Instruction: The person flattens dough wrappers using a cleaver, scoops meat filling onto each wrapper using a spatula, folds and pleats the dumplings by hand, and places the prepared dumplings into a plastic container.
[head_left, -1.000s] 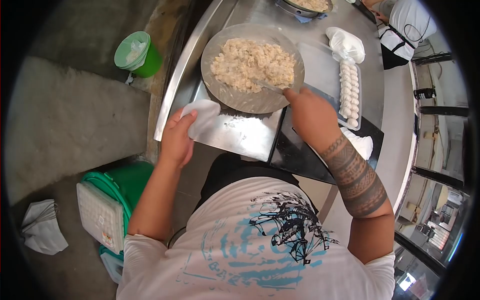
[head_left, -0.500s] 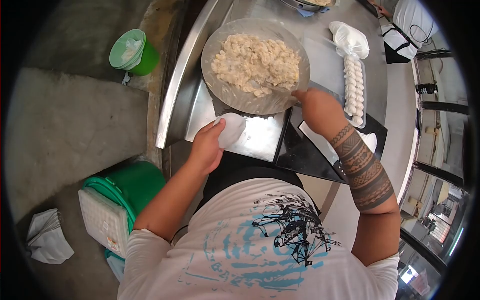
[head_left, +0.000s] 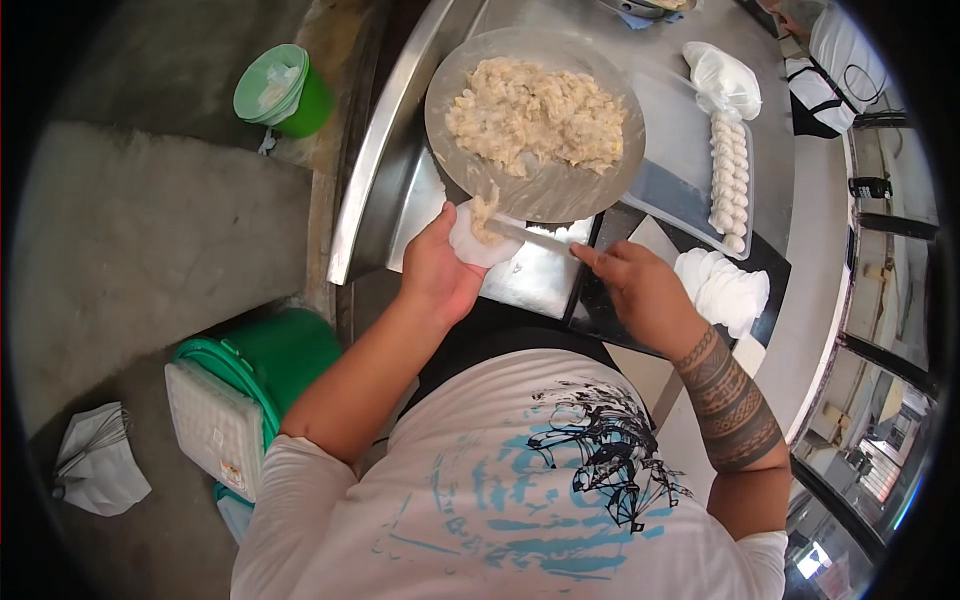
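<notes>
At the stainless counter, just on the near side of the wide metal bowl: left hand cups a round white wrapper, thumb by its edge. A dab of pale, chunky filling sits on the wrapper. Right hand is closed round one end of a flat spatula; the other end meets the dab. Bowl carries a broad mound of similar mix, bare metal toward the person. Right of the bowl: clear plastic tray, white dumplings lined up down its right side, white plastic bag by its far end. Fanned wrapper stack lies just right of the right hand. Co-worker partly in view, far right. Green bucket left of the counter.
</notes>
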